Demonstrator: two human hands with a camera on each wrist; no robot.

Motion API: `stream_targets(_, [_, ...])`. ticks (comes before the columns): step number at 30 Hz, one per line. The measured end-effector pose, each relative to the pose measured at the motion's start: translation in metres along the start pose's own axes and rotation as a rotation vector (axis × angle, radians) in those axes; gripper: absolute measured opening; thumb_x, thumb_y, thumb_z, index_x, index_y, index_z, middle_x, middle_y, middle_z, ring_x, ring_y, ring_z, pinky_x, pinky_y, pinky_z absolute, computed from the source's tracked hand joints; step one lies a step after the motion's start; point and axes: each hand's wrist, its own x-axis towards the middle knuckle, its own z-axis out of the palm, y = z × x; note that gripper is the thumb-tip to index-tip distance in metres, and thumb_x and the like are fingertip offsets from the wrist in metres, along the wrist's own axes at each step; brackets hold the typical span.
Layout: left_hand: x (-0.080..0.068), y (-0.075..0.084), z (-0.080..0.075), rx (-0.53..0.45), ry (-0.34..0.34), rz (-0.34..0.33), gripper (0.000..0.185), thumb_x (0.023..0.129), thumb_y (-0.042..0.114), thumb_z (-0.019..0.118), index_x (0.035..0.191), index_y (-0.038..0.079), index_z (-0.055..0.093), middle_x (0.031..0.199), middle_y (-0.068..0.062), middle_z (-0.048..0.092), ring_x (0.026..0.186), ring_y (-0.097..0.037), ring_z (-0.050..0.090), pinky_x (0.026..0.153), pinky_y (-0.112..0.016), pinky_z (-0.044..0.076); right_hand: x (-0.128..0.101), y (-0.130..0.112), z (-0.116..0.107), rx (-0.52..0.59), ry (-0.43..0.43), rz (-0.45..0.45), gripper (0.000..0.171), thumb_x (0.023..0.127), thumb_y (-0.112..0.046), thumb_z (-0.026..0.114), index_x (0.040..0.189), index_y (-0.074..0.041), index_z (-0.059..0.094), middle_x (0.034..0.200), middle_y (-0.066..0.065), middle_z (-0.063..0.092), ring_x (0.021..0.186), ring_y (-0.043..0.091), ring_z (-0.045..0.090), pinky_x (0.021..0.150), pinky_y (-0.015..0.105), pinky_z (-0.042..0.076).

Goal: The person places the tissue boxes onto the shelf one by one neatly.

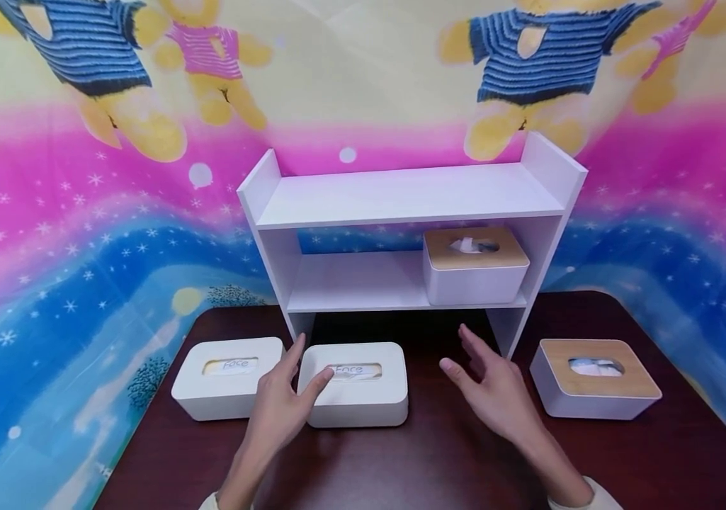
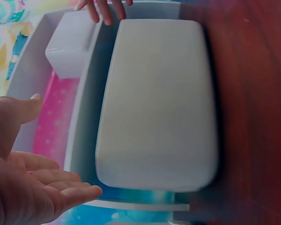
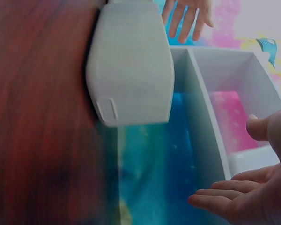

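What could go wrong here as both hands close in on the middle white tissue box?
1. The left hand lies at the left end of the middle white box, in the narrow gap beside the left white box; it may nudge that neighbour.
2. The right hand hangs open, apart from the box, so a one-sided push could slide it on the table.
3. The shelf unit stands close behind; a lift might clip its lower shelf.

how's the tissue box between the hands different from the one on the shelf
The white-lidded box on the table has an all-white top with a printed label; the shelf box has a wood-toned lid. The white-lidded box looks flatter, the shelf box taller. The left hand is at the white-lidded box; nothing touches the shelf box. Both have white bodies and rounded corners.
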Motion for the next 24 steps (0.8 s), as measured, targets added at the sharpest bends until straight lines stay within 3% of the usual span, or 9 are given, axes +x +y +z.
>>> stream_targets(7, [-0.009, -0.014, 0.002, -0.010, -0.080, -0.030, 0.094, 0.099, 0.048, 0.077, 0.170, 0.006, 0.030, 0.170, -0.021, 0.040, 0.145, -0.042, 0.057, 0.111, -0.052, 0.055, -0.002, -0.002, 0.025, 0.028, -0.092, 0.006, 0.082, 0.102, -0.042, 0.075, 0.166, -0.006, 0.039, 0.162, 0.025, 0.050, 0.139, 0.044, 0.061, 0.109, 0.054, 0.055])
stream_targets(13, [-0.015, -0.024, 0.003, -0.002, -0.150, -0.079, 0.104, 0.096, 0.053, 0.078, 0.172, 0.009, 0.022, 0.175, -0.019, 0.032, 0.158, -0.037, 0.038, 0.118, -0.055, 0.049, -0.005, -0.003, 0.045, 0.027, -0.162, 0.022, 0.092, 0.097, -0.049, 0.079, 0.168, -0.008, 0.036, 0.167, 0.022, 0.046, 0.136, 0.046, 0.064, 0.112, 0.055, 0.054])
stream_targets(19, [-0.016, -0.029, 0.006, 0.028, -0.199, -0.075, 0.110, 0.096, 0.058, 0.077, 0.172, 0.003, 0.018, 0.175, -0.022, 0.029, 0.161, -0.042, 0.031, 0.125, -0.064, 0.037, -0.009, -0.003, 0.065, 0.030, -0.208, -0.012, 0.100, 0.094, -0.050, 0.082, 0.167, -0.002, 0.034, 0.168, 0.020, 0.043, 0.152, 0.038, 0.049, 0.122, 0.056, 0.044])
stream_targets(24, [-0.015, -0.033, 0.009, 0.021, -0.212, -0.084, 0.111, 0.095, 0.054, 0.078, 0.170, -0.001, 0.018, 0.175, -0.023, 0.028, 0.161, -0.041, 0.031, 0.124, -0.061, 0.039, -0.013, -0.003, 0.075, 0.035, -0.216, -0.023, 0.101, 0.094, -0.048, 0.083, 0.167, 0.000, 0.033, 0.169, 0.021, 0.043, 0.154, 0.037, 0.047, 0.123, 0.056, 0.042])
